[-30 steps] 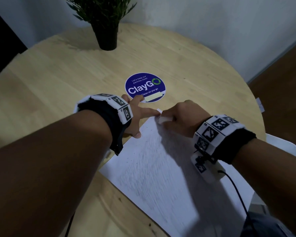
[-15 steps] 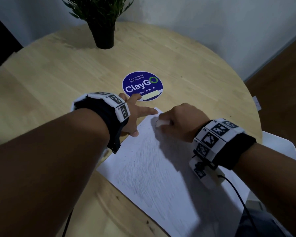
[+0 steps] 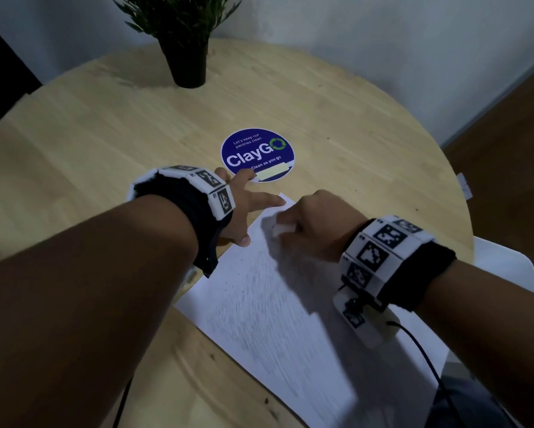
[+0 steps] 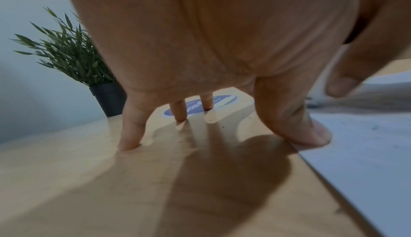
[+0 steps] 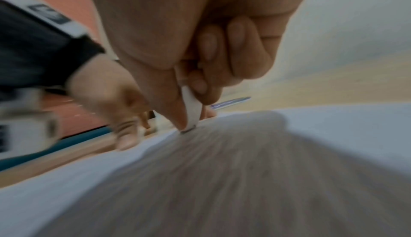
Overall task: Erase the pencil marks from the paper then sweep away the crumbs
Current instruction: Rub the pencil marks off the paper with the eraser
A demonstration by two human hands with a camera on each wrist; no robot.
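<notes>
I am mid-erasing: my right hand (image 3: 318, 223) pinches the small white eraser (image 3: 279, 229) against the white pencil-smudged paper (image 3: 278, 304) beneath it, my left hand (image 3: 244, 211) splays flat pinning its corner to the wooden counter (image 3: 105, 143); next, firm strokes toward me.

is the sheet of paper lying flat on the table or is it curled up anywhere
Flat. The paper lies spread on the table; the left hand presses fingertips on its far corner and left edge. The near part runs out of view.
</notes>
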